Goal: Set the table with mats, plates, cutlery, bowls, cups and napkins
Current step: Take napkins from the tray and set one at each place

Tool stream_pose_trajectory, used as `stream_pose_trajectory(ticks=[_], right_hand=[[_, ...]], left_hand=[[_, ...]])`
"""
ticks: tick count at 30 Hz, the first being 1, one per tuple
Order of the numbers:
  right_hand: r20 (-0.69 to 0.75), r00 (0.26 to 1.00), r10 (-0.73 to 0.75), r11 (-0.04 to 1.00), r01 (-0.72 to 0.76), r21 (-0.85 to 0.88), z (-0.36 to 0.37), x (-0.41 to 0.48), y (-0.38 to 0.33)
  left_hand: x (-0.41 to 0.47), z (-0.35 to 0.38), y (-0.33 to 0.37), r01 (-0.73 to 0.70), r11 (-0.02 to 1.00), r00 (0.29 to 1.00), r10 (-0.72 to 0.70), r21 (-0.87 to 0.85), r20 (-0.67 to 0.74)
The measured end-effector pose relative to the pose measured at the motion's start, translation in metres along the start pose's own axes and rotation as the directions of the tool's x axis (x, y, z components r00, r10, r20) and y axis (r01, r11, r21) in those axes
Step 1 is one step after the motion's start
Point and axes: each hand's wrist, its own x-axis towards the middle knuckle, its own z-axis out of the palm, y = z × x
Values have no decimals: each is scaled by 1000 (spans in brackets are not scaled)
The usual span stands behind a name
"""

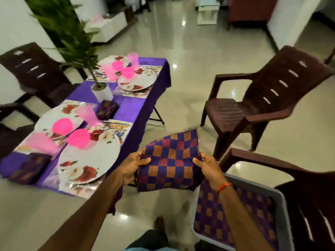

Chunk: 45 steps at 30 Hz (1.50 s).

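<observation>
I hold a folded checked napkin (pixel 172 162), purple with orange and red squares, in the air to the right of the table. My left hand (pixel 133 166) grips its left edge and my right hand (pixel 208 168) grips its right edge. The table (pixel 130 109) wears a purple cloth and carries floral plates (pixel 90 160), pink bowls (pixel 78 138), pink cups (pixel 87 114) and shiny mats. One folded napkin (pixel 107 109) lies at mid table, another (pixel 30 168) at the near left corner.
A grey tray (pixel 282 201) holding another checked cloth rests on a brown chair at lower right. A second brown plastic chair (pixel 262 100) stands to the right, a third (pixel 34 69) at the left. A potted plant (pixel 101 91) stands mid table. Glossy floor lies between.
</observation>
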Motion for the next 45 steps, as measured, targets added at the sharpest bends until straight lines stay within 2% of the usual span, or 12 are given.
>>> stream_pose_trajectory(ticks=[4, 10, 15, 18, 22, 26, 30, 32, 35, 39, 42, 45], right_hand=[[181, 981, -71, 995, 83, -61, 54, -10, -23], [464, 886, -27, 999, 43, -23, 123, -34, -49], [502, 863, -53, 997, 78, -28, 193, -53, -70], [531, 828, -181, 983, 165, 77, 234, -66, -88], [550, 736, -396, 918, 333, 216, 292, -103, -109], [524, 713, -466, 884, 407, 231, 352, -134, -111], [565, 706, -427, 903, 363, 229, 409, -163, -92], [603, 698, -385, 923, 309, 231, 436, -173, -80], [621, 717, -316, 949, 238, 208, 471, -189, -72], [636, 734, -239, 970, 207, 125, 504, -200, -71], [662, 730, -170, 985, 142, 96, 523, -198, -72], [719, 683, -126, 992, 79, 99, 552, -191, -70]], left_hand=[[-49, -47, -6, -110, 989, 979, 90, -98, -185], [-115, -111, -22, -215, 956, 914, 125, -199, -387], [-177, -155, -9, -276, 925, 897, 151, -260, -415], [-224, -180, 10, -361, 909, 880, 259, -207, -399], [-287, -221, 20, -551, 822, 757, 418, -146, -503], [-337, -258, 10, -610, 787, 662, 445, -88, -604], [-372, -288, -10, -657, 741, 627, 437, -137, -645], [-387, -308, -25, -621, 769, 646, 390, -154, -656], [-402, -332, -50, -536, 822, 670, 276, -192, -689], [-413, -353, -82, -431, 855, 654, 76, -288, -753], [-417, -374, -98, -449, 829, 638, 35, -335, -769], [-422, -396, -107, -486, 781, 637, 11, -391, -771]])
